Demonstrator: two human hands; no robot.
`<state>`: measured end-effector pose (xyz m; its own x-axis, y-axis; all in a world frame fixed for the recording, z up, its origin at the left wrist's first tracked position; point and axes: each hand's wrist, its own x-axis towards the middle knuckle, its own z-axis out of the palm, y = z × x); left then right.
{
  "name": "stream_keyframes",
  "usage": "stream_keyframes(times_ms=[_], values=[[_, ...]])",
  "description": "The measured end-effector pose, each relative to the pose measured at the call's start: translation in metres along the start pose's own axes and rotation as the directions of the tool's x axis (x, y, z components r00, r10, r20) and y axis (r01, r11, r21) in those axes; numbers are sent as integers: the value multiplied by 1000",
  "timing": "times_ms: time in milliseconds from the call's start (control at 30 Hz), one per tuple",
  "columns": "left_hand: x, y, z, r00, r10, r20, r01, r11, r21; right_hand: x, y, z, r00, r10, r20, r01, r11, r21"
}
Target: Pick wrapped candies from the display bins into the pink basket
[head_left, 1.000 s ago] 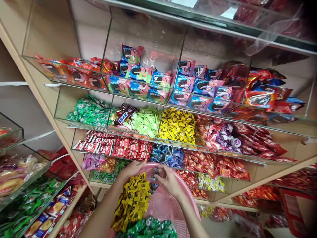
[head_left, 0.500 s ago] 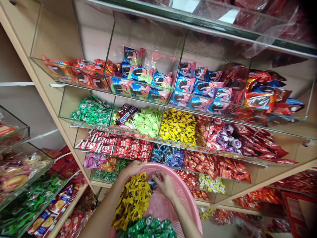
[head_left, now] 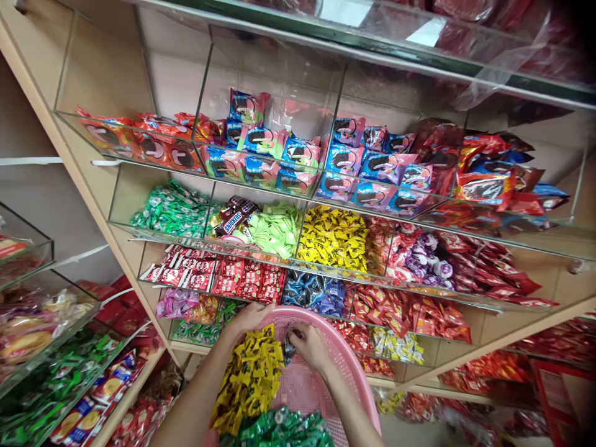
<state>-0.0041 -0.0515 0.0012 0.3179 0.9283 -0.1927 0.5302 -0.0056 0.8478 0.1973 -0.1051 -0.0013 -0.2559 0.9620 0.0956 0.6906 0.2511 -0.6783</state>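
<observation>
A pink mesh plastic basket (head_left: 365, 379) is below the shelves. My left hand (head_left: 254, 315) is closed on its far left rim, the fingertips partly hidden. Inside the basket, my right hand (head_left: 308, 344) has its fingers curled around a few small dark blue wrapped candies (head_left: 287, 351), close to the far wall. Yellow wrapped candies (head_left: 254, 372) are heaped along the left side of the basket. Green wrapped candies (head_left: 284, 428) lie in its near part, and bare pink mesh shows between them and my right hand.
Ahead stands a wooden shelf with clear bins. Its bins hold yellow candies (head_left: 333, 239), green candies (head_left: 172, 211), Snickers bars (head_left: 235, 214), blue-wrapped candies (head_left: 314, 293) and packaged cookies (head_left: 261, 141). At lower left, another rack holds green packets (head_left: 60, 379) and bread packs (head_left: 32, 335).
My right hand's fingers have curled in a little more over the dark blue candies. My left hand stays on the rim. The view has shifted very slightly.
</observation>
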Motion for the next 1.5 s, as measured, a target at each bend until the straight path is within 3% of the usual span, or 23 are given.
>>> stream_keyframes(times_ms=[200, 367, 467, 567, 733, 900, 967, 1067, 1200, 1400, 1500], values=[[1, -1, 1, 1000, 3, 6, -3, 1000, -12, 2, 8, 4, 997, 16, 82, -15, 1000, -11], [4, -6, 3, 1000, 4, -1, -4, 1000, -12, 4, 17, 18, 993, 109, 37, -110, 994, 18], [5, -10, 4, 1000, 11, -21, -11, 1000, -9, 2, 18, 20, 996, 88, 16, -89, 995, 51], [5, -11, 4, 1000, 17, -18, -18, 1000, -20, 1, 8, 10, 999, 8, -48, -2, 994, 107], [4, -10, 4, 1000, 5, -27, -6, 1000, -29, 16, -11, -31, 965, -66, -253, 99, 988, 121], [6, -13, 7, 999, 34, -31, -36, 997, -71, 49, 12, -60, 891, -41, -452, 21, 999, -50], [6, -14, 7, 999, 31, -37, -33, 997, -70, 61, 25, -62, 880, -43, -473, -9, 994, -108], [7, -15, 7, 999, 14, -52, -17, 998, -60, 77, 36, -60, 904, -39, -425, -24, 990, -141], [7, -15, 6, 999, 0, -45, -2, 999, -50, 91, 40, -60, 913, -32, -406, 1, 997, -78], [6, -11, 4, 1000, -2, -31, 0, 999, -52, 86, 39, -64, 871, -55, -488, 67, 998, 7], [4, -9, 5, 999, 24, -38, -27, 997, -77, 70, 35, -62, 819, 17, -573, 120, 972, 201]])
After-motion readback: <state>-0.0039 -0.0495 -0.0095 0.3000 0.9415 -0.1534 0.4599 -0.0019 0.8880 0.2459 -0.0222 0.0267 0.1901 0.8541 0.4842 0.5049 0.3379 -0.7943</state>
